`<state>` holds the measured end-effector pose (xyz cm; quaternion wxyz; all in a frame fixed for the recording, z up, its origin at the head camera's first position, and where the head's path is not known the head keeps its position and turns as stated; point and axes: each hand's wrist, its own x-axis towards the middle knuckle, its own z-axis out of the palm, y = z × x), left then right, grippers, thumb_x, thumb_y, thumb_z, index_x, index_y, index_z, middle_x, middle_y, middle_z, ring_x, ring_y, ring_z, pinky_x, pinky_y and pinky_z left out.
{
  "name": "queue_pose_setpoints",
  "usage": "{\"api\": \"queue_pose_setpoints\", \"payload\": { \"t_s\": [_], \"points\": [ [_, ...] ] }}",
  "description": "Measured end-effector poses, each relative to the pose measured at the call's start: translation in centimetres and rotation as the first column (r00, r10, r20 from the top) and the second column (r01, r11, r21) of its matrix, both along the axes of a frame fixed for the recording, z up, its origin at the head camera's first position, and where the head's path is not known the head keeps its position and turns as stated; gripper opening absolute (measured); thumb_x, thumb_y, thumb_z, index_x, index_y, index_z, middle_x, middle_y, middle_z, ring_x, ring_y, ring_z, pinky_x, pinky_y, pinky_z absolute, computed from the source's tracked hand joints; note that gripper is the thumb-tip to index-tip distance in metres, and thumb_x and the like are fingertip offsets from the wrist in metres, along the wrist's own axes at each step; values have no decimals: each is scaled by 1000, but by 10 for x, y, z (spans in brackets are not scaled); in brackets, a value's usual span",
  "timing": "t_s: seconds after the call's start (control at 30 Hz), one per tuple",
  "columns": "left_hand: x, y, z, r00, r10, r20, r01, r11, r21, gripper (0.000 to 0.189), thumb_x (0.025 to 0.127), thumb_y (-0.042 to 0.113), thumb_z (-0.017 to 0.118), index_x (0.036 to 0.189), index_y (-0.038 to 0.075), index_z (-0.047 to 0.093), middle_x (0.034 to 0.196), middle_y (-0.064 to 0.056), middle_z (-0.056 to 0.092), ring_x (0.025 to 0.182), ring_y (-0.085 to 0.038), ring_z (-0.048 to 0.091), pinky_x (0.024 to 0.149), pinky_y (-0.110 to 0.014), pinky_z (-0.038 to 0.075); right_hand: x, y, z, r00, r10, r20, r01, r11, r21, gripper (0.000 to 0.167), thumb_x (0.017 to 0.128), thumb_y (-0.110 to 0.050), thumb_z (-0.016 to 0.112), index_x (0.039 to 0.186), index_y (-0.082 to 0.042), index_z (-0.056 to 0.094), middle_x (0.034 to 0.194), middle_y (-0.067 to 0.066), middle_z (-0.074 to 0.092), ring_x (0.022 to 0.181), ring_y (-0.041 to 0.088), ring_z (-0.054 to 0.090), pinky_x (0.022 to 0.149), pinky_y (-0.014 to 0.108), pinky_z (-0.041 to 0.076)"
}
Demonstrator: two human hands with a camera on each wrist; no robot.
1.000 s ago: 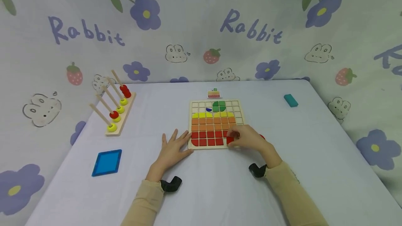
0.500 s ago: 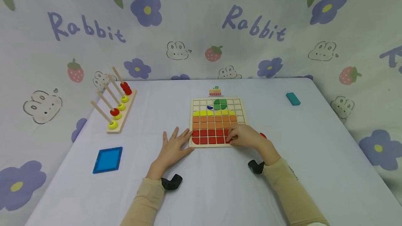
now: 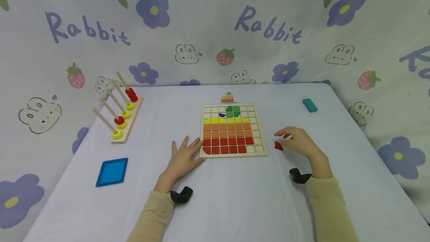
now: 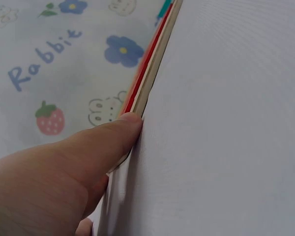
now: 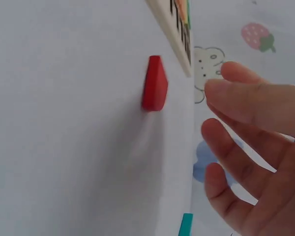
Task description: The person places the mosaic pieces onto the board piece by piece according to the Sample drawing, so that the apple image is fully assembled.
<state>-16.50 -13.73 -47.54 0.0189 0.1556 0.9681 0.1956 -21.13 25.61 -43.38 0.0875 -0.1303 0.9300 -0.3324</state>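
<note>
A wooden grid board (image 3: 261, 147) bears rows of red, orange and yellow pieces, with green ones and a small blue one near its far edge. My left hand (image 3: 183, 161) lies with fingers spread at the board's near left corner; in the left wrist view its thumb (image 4: 130, 118) presses the board's edge. Right of the board, a loose red piece (image 3: 278, 145) with one curved side lies on the white cloth. Over it hovers my right hand (image 3: 299, 143), fingers loosely bent and holding nothing. The right wrist view shows a gap between the fingertips and the red piece (image 5: 155, 84).
A small picture card (image 3: 228, 96) lies beyond the board. At the left stand a peg rack (image 3: 125, 132) with red and yellow beads and, nearer, a blue square tile (image 3: 112, 172). A teal block (image 3: 309, 105) lies at the far right.
My right hand has let go of a red square in the board's nearest row and moved right, to above the loose red piece. The left hand has stayed at the board's corner.
</note>
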Motion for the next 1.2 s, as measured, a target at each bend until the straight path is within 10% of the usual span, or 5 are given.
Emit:
{"api": "queue_pose_setpoints", "payload": {
  "t_s": [0.6,0.87,1.2],
  "points": [
    [-1,2,-2,1000,11,12,-10,1000,-2,65,85,45,62,141,19,41,146,-3,37,138,-38,16,101,-68,-6,1,-5,-17,999,32,23,-33,999,42,26,78,-2,68,104,-3,68,91,8,58,83,23,53,69,32,47],
    [-1,1,-3,1000,9,6,-9,1000,-4,66,84,46,61,141,19,41,145,-3,37,139,-38,15,101,-69,-6,-1,-41,-13,988,150,29,-147,985,-87,23,77,-8,71,99,-5,68,87,5,57,79,18,51,67,28,47],
    [0,1,0,1000,5,15,-5,1000,-3,65,85,46,60,141,19,41,146,-3,36,139,-38,15,101,-69,-6,-2,-75,-14,969,245,5,-245,969,6,19,75,-14,75,91,-6,68,78,-2,58,72,13,50,64,26,45]
  ]
}}
